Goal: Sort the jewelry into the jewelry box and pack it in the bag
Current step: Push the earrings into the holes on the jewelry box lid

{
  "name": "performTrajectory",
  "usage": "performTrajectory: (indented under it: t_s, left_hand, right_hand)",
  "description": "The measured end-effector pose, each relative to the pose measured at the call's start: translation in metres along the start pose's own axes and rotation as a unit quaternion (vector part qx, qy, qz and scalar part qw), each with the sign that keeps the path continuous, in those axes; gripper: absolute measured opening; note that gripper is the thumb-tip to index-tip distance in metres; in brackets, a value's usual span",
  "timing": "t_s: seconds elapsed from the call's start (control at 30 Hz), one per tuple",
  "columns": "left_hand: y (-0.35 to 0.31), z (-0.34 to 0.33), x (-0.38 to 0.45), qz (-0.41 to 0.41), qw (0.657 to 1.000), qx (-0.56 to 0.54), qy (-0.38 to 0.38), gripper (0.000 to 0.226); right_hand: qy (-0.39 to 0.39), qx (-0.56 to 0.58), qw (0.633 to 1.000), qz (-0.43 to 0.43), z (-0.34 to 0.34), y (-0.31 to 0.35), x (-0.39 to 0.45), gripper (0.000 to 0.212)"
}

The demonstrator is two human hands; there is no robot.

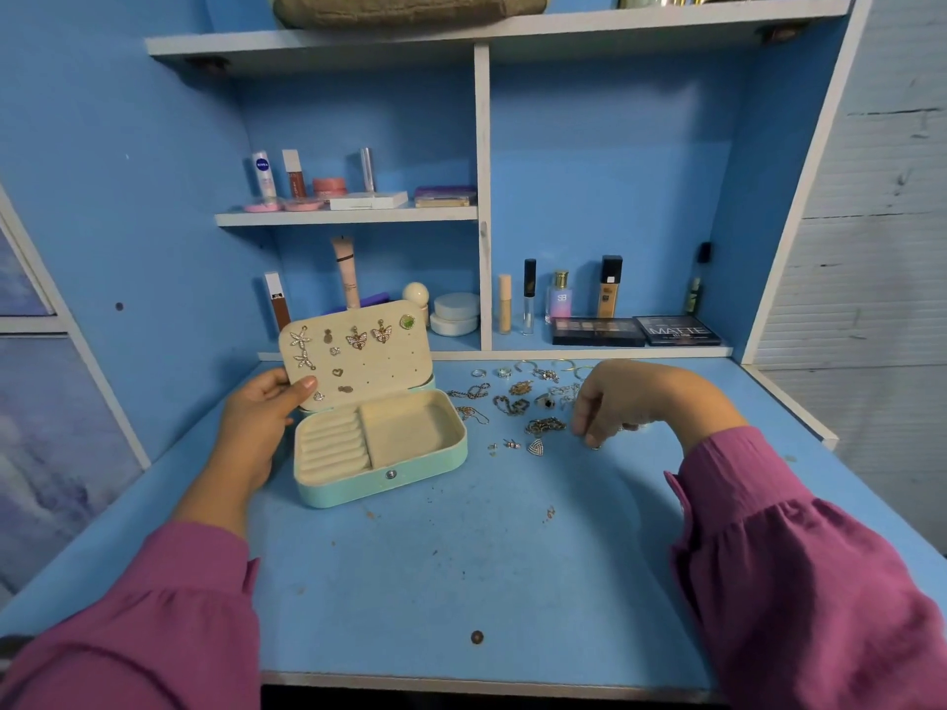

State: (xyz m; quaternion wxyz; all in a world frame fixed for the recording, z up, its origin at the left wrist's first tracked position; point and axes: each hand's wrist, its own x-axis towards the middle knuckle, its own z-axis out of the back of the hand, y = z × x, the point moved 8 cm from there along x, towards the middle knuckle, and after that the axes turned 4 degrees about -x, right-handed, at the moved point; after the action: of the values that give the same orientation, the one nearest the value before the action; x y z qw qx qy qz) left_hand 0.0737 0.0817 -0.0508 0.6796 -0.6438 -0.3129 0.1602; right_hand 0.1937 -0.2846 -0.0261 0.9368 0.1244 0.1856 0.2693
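Two magenta sleeves over a scuffed blue desk [461, 571]. Left hand [259, 417] gripping the beige padded lid [358, 353], studded with butterfly and flower earrings, of a mint rounded jewelry box [382, 450], open at centre-left. Loose tangled chains and rings [517, 402] scattered just right. Right hand [622, 402] curled downward over them; pinch contents unclear.

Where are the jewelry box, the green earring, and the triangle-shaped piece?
jewelry box [358, 491]: head view, mint front wall.
green earring [407, 321]: head view, its round face, pinned at the lid's top right corner.
triangle-shaped piece [536, 447]: head view, its middle, lying on the desk.
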Motion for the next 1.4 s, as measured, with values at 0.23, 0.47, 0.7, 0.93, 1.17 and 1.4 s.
performTrajectory:
  t_s: [0.23,0.47,0.7,0.93,1.17,1.4]
  left_hand:
    - [-0.001,0.000,-0.001,0.001,1.000,-0.001,0.002,0.012]
    - [-0.003,-0.001,-0.001,-0.007,1.000,-0.002,0.004,0.012]
    - [0.000,0.000,0.001,-0.002,1.000,0.001,0.006,0.011]
    - [-0.001,0.000,0.001,0.003,1.000,-0.013,0.005,0.012]
    - [-0.001,-0.001,0.001,0.009,0.999,-0.035,0.015,0.012]
    - [-0.003,0.001,0.002,0.007,0.999,-0.047,0.021,0.012]
  right_hand:
    - [-0.101,0.062,0.992,0.047,0.012,0.008,0.007,0.005]
    - [-0.169,0.184,0.964,0.089,0.015,0.025,0.011,0.016]
    - [-0.177,0.229,0.950,0.120,0.007,0.050,0.017,0.021]
    - [-0.191,0.269,0.935,0.127,-0.002,0.077,0.031,0.018]
    - [-0.217,0.318,0.912,0.140,-0.003,0.106,0.054,0.016]
    - [-0.254,0.374,0.883,0.130,-0.001,0.124,0.079,0.013]
